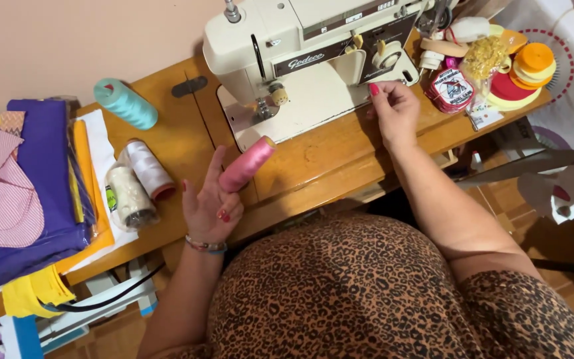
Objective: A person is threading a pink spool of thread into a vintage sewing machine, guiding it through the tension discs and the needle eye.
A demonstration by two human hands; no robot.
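My left hand: centre-left of frame, fingers clamped on a pink spool, which tilts up toward the sewing machine. My right hand: upper centre-right, fingers pinched together by the machine's base; what they grip I cannot tell. Wooden surface: white spool and cream spool left of the pink one; teal spool upper left; folded fabrics far left; ribbon rolls upper right.
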